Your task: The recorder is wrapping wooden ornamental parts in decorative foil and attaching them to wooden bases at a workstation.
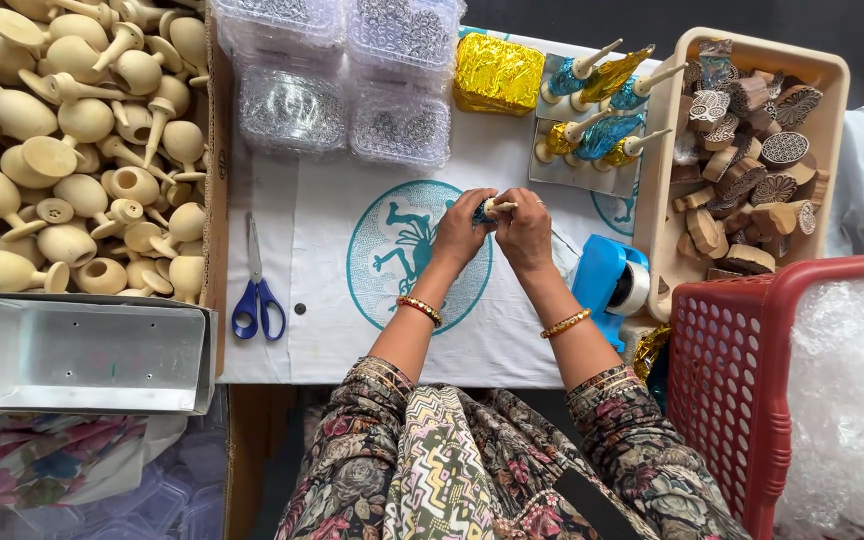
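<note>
Both hands meet over the middle of the white bench, the left hand and right hand with fingers clamped on a small wooden rattle partly wrapped in blue foil. Blue scissors lie to the left and a blue tape dispenser just to the right.

blue-handled scissors lay left on white sheet; plain wooden rattles filled cardboard box; blue tape dispenser sat beside beige tray and red basket.

light: bright, even | shadows: soft, faint | glare: gold foil | focus: sharp
</note>
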